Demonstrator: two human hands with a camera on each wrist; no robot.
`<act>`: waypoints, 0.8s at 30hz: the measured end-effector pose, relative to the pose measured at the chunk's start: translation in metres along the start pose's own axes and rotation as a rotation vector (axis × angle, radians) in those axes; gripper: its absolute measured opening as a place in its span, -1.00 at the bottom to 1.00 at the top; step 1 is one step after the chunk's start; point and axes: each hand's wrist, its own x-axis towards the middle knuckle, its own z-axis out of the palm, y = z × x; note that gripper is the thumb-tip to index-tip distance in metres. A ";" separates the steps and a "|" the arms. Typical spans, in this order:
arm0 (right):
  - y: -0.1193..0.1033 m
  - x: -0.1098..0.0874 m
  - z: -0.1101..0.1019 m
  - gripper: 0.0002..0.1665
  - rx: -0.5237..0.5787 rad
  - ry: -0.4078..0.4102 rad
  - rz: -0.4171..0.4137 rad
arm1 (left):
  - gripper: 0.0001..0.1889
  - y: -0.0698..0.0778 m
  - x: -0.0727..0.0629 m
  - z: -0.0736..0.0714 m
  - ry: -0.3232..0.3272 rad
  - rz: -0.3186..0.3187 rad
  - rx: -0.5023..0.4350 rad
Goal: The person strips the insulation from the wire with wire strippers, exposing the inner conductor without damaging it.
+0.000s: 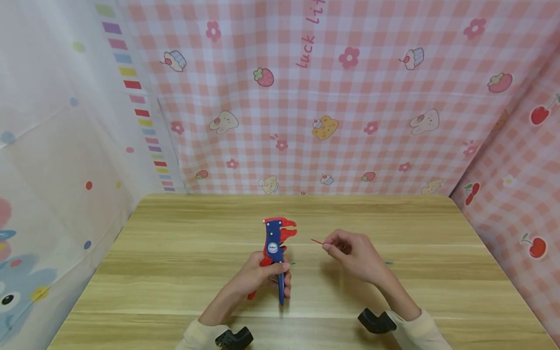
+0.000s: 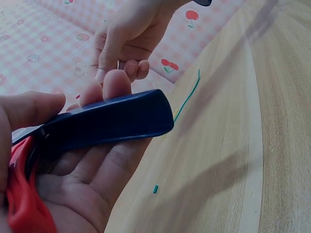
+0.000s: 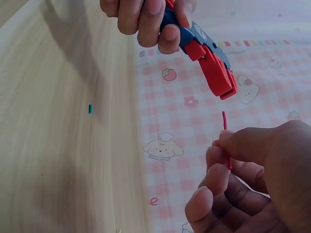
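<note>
My left hand (image 1: 255, 274) holds a red and blue wire stripper (image 1: 273, 237) upright above the table, its red jaws apart and pointing right. The thumb lies across the handles, and the fingers curl round the blue handle (image 2: 116, 116). To the right of the tool, my right hand (image 1: 358, 253) pinches a short red wire (image 1: 317, 241) between thumb and forefinger. One end of this wire sticks out towards the stripper. In the right wrist view the free end of the red wire (image 3: 224, 119) stands just below the stripper's red jaws, with a gap between them.
A green wire (image 2: 188, 97) lies on the wooden table (image 1: 175, 243), to the right of my right hand. Nearer the stripper is a short green piece (image 3: 90, 108). Patterned cloth (image 1: 245, 97) hangs behind the table and at both sides.
</note>
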 end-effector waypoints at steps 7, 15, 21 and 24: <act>-0.004 0.002 0.000 -0.92 -0.004 0.029 -0.011 | -0.85 0.001 -0.001 0.002 -0.034 0.008 -0.013; -0.009 0.004 -0.002 -0.89 0.025 0.048 -0.020 | -0.83 0.003 -0.002 0.005 -0.051 0.037 -0.017; -0.015 0.005 -0.003 -0.92 0.039 0.052 -0.008 | -0.86 0.002 -0.002 0.008 -0.069 0.061 -0.023; -0.017 0.006 -0.004 -0.92 0.040 0.065 -0.015 | -0.86 0.002 -0.002 0.009 -0.074 0.062 -0.018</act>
